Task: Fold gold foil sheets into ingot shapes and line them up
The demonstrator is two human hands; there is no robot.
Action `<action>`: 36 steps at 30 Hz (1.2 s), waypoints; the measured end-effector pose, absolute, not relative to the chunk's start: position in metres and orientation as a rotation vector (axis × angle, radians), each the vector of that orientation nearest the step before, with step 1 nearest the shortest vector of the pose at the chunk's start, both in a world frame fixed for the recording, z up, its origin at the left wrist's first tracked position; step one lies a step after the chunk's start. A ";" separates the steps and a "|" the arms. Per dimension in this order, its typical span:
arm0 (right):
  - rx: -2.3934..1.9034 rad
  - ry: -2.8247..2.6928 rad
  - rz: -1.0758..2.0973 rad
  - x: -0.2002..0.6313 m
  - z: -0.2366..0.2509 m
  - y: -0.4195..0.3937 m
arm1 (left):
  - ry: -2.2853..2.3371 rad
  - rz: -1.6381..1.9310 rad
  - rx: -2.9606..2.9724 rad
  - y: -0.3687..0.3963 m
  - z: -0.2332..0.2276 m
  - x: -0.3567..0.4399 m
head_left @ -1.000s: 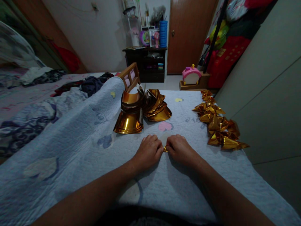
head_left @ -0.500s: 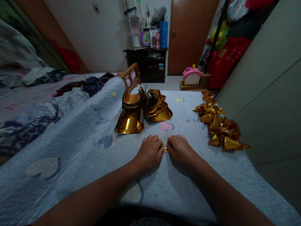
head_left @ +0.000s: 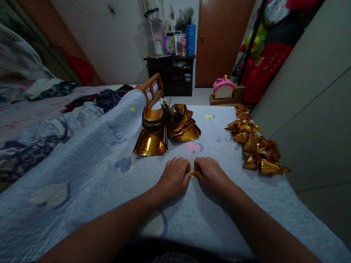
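Between my two hands shows a small bit of gold foil paper point(head_left: 193, 173); the rest of it is covered by my fingers. My left hand point(head_left: 177, 175) is closed on its left end, knuckles up, close above the bedspread. Curled the same way, my right hand point(head_left: 210, 172) grips the right end. Beyond my hands lies a fanned stack of gold foil sheets point(head_left: 152, 140), with a second fanned bunch point(head_left: 188, 128) against its right side. Folded gold foil pieces point(head_left: 253, 146) lie in a heap along the right edge of the bed.
A pale blue bedspread point(head_left: 123, 204) with heart shapes covers the surface and rises over a ridge at left. A wooden rail point(head_left: 152, 89) stands behind the foil stacks. A grey cabinet point(head_left: 315, 109) borders the right side. At the back are a dark stand point(head_left: 170, 76) and a pink toy point(head_left: 224, 88).
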State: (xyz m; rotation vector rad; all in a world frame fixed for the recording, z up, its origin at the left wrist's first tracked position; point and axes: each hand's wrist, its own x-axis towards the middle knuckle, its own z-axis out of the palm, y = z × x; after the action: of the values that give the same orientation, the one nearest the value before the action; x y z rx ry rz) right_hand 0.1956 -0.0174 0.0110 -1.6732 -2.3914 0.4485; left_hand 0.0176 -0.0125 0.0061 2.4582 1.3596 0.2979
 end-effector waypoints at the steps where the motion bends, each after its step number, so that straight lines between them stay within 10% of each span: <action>1: -1.656 -2.391 0.454 0.196 0.010 -0.017 | 1.358 0.302 2.448 -0.012 0.006 0.018; 36: -1.656 -2.417 0.518 0.198 0.015 -0.015 | 1.362 0.255 2.454 -0.013 0.007 0.018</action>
State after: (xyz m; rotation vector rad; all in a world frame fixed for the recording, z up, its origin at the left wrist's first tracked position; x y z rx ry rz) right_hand 0.1981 -0.0151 0.0145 -1.6558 -2.4171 0.5178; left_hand 0.0178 -0.0127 0.0068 2.4538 1.3618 0.2554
